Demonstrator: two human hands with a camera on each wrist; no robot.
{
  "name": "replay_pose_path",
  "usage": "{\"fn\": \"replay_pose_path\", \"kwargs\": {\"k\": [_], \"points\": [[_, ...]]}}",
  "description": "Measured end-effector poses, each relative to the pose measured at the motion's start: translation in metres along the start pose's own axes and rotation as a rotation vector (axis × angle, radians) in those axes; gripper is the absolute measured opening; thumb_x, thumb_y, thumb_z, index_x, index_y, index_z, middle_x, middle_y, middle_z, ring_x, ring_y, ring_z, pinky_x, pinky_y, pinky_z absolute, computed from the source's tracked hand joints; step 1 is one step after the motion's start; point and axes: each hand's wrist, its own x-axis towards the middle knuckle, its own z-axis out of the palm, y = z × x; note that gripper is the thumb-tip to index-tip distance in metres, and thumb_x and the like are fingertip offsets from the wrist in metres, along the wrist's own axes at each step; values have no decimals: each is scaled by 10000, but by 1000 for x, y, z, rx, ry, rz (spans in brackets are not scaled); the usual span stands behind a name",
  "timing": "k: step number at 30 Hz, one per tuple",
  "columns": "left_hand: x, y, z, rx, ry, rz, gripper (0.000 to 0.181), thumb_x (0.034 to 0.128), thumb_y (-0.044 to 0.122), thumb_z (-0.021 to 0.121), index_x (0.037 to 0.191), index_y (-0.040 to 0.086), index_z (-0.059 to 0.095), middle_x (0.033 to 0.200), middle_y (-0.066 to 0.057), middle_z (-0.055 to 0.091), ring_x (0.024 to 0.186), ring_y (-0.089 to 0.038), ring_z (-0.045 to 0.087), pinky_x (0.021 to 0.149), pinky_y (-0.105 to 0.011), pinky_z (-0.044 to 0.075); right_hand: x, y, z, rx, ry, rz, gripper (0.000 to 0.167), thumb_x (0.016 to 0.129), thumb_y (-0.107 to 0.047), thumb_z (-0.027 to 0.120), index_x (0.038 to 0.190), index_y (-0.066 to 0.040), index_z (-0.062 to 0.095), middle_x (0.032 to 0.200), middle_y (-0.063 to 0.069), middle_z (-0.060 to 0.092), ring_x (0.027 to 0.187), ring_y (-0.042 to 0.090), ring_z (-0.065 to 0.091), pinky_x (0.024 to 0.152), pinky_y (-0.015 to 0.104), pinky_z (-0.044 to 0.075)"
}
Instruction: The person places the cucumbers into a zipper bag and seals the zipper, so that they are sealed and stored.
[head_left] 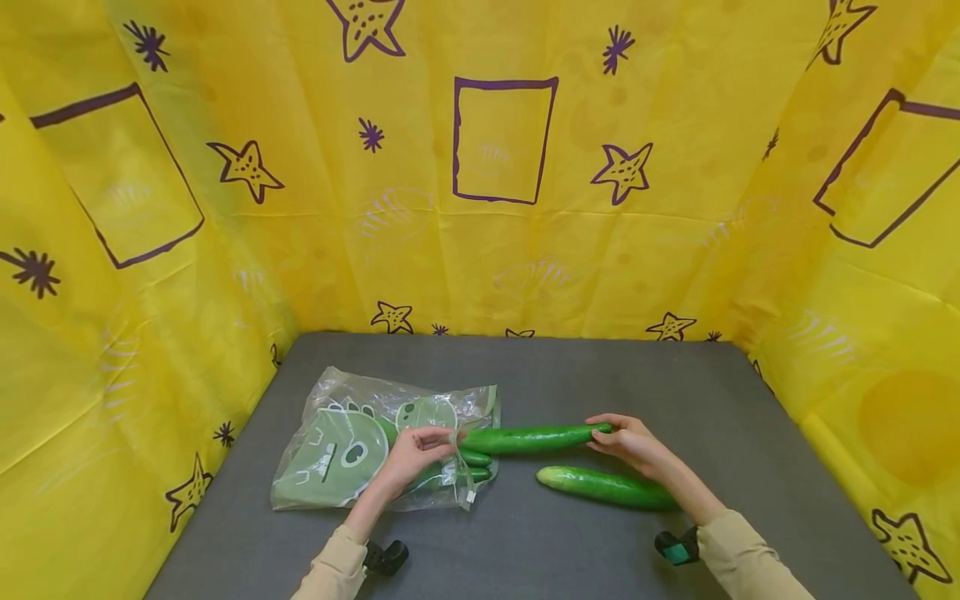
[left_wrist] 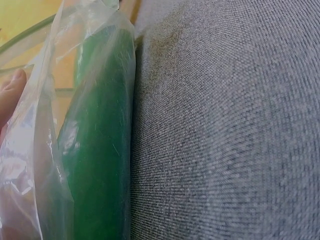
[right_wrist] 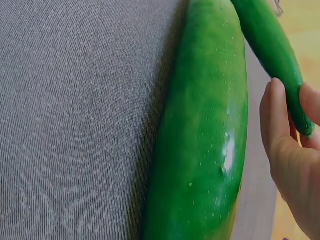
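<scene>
- Right hand (head_left: 628,442), right of centre in the head view: grasping, fingers and thumb pinching the right-hand end of the held cucumber.
- Held cucumber (head_left: 532,438), long, green, glossy: lies nearly level near the lower centre of the frame, its left end at the bag's mouth; how far in, cannot be told.
- Left hand (head_left: 412,454), lower centre-left: grasping, fingertips pinching the film at the mouth of the bag.
- Bag (head_left: 330,454), clear plastic with a green cartoon print: flat on the counter, lower left of the frame, mouth facing right, a small pale slider (head_left: 471,497) at its lower right corner.
- Bagged cucumbers (head_left: 477,474), green: inside the bag, ends showing at the mouth, just below the held cucumber; one fills much of the left part of the left wrist view, behind film.
- Loose cucumber (head_left: 607,487), paler at its left tip: on the counter, lower right of centre, below the held cucumber and partly behind the right forearm; large in the middle of the right wrist view.
- Counter (head_left: 600,383), grey, fabric-like surface: bottom of the frame.
- Hanging cloth (head_left: 675,267), yellow, with purple stars and rectangles: behind and at both sides.
- Sleeves (head_left: 750,558), beige: bottom edge.
</scene>
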Motion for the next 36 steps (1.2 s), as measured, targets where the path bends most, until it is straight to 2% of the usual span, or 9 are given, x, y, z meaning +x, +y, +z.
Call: {"fn": "replay_pose_path", "kwargs": {"k": [5, 10, 15, 20, 24, 29, 36], "points": [[0, -1, 0, 13, 18, -4, 362, 853, 70, 685, 1152, -116, 602, 1127, -249, 659, 909, 5, 666, 792, -182, 533, 2, -1, 4, -16, 9, -6, 434, 919, -31, 580, 1290, 152, 450, 1251, 193, 395, 955, 115, 646, 987, 392, 478], [0, 0, 1, 0, 17, -9, 354, 854, 61, 681, 1149, -116, 602, 1137, -253, 652, 917, -6, 670, 799, -189, 533, 5, 0, 9, -34, 8, -14, 427, 908, -56, 609, 1274, 130, 489, 1299, 225, 399, 984, 132, 650, 990, 401, 473], [-1, 3, 2, 3, 20, -18, 365, 853, 75, 684, 1149, -122, 600, 1135, -262, 650, 916, 1, 666, 800, -177, 525, 10, 1, 15, -30, -6, -20, 424, 898, -52, 622, 1264, 127, 504, 1219, 151, 498, 964, 110, 657, 991, 398, 472], [-1, 4, 2, -27, -7, -10, 367, 857, 79, 680, 1154, -120, 599, 1173, -261, 626, 984, -72, 675, 825, -193, 529, 15, 3, 22, -28, -29, -32, 399, 885, -19, 623, 1238, 137, 519, 1123, 74, 553, 944, 113, 656, 987, 414, 474], [-1, 3, 1, -37, -10, -4, 364, 857, 75, 681, 1149, -126, 597, 1177, -248, 629, 993, -91, 677, 822, -195, 533, 18, 4, 28, -50, -40, -36, 401, 880, -11, 623, 1231, 152, 519, 1124, 83, 579, 945, 116, 655, 972, 411, 489], [-1, 2, 1, -31, 1, -15, 366, 849, 95, 694, 1143, -107, 612, 1147, -168, 672, 975, -69, 677, 819, -204, 536, 24, 5, 38, -71, -32, -28, 402, 871, -8, 631, 1225, 153, 529, 1113, 86, 599, 955, 128, 652, 952, 390, 507], [-1, 2, 0, -34, 1, -14, 368, 844, 108, 703, 1132, -107, 619, 1125, -114, 695, 962, -68, 681, 809, -207, 540, 32, 5, 55, -98, 4, -11, 377, 847, -8, 652, 1193, 120, 575, 1078, 75, 612, 878, 92, 639, 910, 347, 534]]}}
